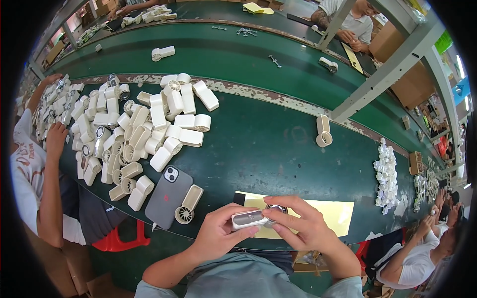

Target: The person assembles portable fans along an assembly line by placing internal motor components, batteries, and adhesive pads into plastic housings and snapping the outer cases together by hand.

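Note:
Over the table's near edge, my left hand [221, 226] grips a small white handheld-fan housing [243, 226] by its handle, which has a grey inset face. Fingers and thumb of my right hand [300, 223] close around its round end, where a silver ring [275, 208] shows. The fingers hide part of that end. Beneath both hands lies a yellow sheet [328, 213]. To the left rest a grey phone [169, 193] and an open cream fan shell [190, 203] with a spoked round grille.
A big heap of cream fan shells [134, 129] covers the table's left side. One shell [324, 131] lies apart, right of centre. Small white pieces [385, 176] form a pile farther right. A metal post [382, 69] rises beyond the table. Co-workers sit left, right and opposite.

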`<control>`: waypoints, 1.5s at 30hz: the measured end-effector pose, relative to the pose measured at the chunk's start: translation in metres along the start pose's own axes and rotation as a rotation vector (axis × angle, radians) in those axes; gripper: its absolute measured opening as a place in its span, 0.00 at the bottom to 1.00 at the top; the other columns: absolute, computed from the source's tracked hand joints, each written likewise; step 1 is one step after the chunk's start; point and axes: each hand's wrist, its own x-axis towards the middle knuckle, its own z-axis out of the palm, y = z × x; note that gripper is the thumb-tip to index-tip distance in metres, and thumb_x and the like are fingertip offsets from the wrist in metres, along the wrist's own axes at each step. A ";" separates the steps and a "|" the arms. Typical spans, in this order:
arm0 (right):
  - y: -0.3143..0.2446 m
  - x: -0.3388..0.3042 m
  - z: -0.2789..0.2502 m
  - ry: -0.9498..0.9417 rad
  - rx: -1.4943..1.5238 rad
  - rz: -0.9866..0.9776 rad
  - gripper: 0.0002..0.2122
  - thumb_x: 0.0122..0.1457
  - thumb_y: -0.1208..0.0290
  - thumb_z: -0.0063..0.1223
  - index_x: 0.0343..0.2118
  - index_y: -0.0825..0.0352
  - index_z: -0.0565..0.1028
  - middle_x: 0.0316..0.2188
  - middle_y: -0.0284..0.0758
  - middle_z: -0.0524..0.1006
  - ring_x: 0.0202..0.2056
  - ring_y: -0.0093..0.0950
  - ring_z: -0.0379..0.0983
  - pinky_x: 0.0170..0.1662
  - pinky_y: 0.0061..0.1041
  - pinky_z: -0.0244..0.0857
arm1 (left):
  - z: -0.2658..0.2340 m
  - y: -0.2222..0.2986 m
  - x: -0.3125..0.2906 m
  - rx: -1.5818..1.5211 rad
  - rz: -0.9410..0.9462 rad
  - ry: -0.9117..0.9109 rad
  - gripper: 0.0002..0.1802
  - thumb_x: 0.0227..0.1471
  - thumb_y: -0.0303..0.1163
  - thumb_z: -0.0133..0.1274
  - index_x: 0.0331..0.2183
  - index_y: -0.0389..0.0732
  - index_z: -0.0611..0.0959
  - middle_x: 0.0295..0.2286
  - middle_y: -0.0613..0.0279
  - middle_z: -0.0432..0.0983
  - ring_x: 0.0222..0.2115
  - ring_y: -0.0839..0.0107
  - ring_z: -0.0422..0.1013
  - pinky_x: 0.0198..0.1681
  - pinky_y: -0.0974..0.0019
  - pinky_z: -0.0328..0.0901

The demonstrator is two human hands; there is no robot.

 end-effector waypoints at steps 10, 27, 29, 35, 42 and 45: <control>0.010 0.002 0.004 0.236 0.278 0.072 0.18 0.61 0.76 0.52 0.55 0.70 0.75 0.53 0.48 0.75 0.51 0.37 0.77 0.53 0.32 0.70 | 0.005 0.015 0.006 0.659 0.443 0.060 0.25 0.52 0.25 0.66 0.52 0.34 0.80 0.48 0.52 0.77 0.42 0.64 0.79 0.46 0.66 0.75; 0.017 0.003 0.037 0.315 0.434 0.437 0.14 0.65 0.72 0.43 0.35 0.76 0.81 0.33 0.41 0.81 0.33 0.27 0.75 0.37 0.23 0.67 | 0.019 0.005 0.015 0.620 0.635 0.084 0.28 0.45 0.32 0.72 0.48 0.36 0.82 0.40 0.56 0.81 0.33 0.64 0.78 0.35 0.68 0.73; 0.014 0.005 0.038 0.363 0.340 0.395 0.14 0.65 0.73 0.43 0.36 0.76 0.80 0.34 0.41 0.80 0.34 0.28 0.76 0.38 0.23 0.68 | 0.021 0.009 0.011 0.423 0.409 0.139 0.27 0.47 0.30 0.70 0.50 0.36 0.80 0.39 0.55 0.80 0.34 0.68 0.78 0.35 0.70 0.73; 0.015 0.007 0.045 0.511 0.228 0.184 0.11 0.65 0.73 0.46 0.42 0.72 0.80 0.33 0.40 0.79 0.33 0.27 0.76 0.36 0.22 0.68 | 0.015 0.008 0.011 0.626 0.453 0.112 0.27 0.49 0.30 0.69 0.50 0.33 0.79 0.38 0.53 0.79 0.29 0.69 0.76 0.30 0.68 0.72; 0.014 0.007 0.044 0.491 0.193 0.340 0.18 0.68 0.71 0.39 0.27 0.73 0.79 0.25 0.39 0.78 0.26 0.26 0.73 0.30 0.24 0.64 | 0.014 0.010 0.016 0.610 0.369 -0.007 0.30 0.48 0.31 0.69 0.52 0.33 0.76 0.38 0.51 0.79 0.28 0.66 0.77 0.28 0.67 0.72; 0.014 0.008 0.044 0.557 0.073 0.256 0.21 0.69 0.71 0.38 0.22 0.73 0.79 0.21 0.38 0.77 0.21 0.25 0.71 0.26 0.24 0.62 | 0.013 0.003 0.019 0.645 0.383 -0.067 0.32 0.47 0.31 0.69 0.53 0.34 0.75 0.36 0.52 0.80 0.28 0.66 0.78 0.28 0.67 0.73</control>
